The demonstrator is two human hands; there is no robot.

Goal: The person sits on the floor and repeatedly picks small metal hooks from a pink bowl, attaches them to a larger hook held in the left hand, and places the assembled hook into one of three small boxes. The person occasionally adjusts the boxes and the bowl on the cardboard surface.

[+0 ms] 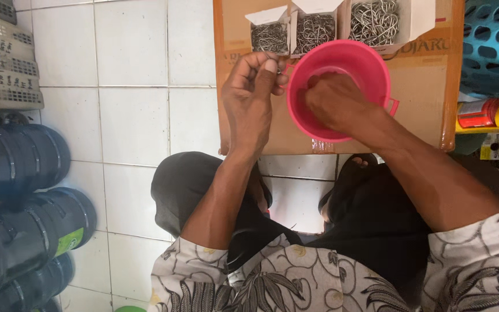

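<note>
Floor of white square tiles w/ grey grout fills the left and centre; person sits low over it, dark trousers and patterned shirt sleeves at 6 o'clock. Flat brown cardboard box lies at 12 to 1 o'clock and serves as work surface. On its far edge, three small open cartons of metal wire hooks, side by side, flaps up; the one at 1 o'clock is biggest. Pink plastic bucket sits on the cardboard just below the cartons, small handle lug on its right rim. Right hand is down inside the bucket, fingers curled together; what they grip, can't tell, hidden by knuckles and rim. Left hand is at 11 o'clock of the bucket, just beside its rim, thumb and forefinger pinched on a small thin metal piece, prob. a hook, too small to be sure; other fingers folded in. At 9 o'clock, stack of dark cylindrical containers lying on sides, one w/ green label; above them at 10 o'clock a grey plastic crate. At 2 o'clock, blue lattice basket; under it at 3 o'clock a yellow and red bottle on its side.
</note>
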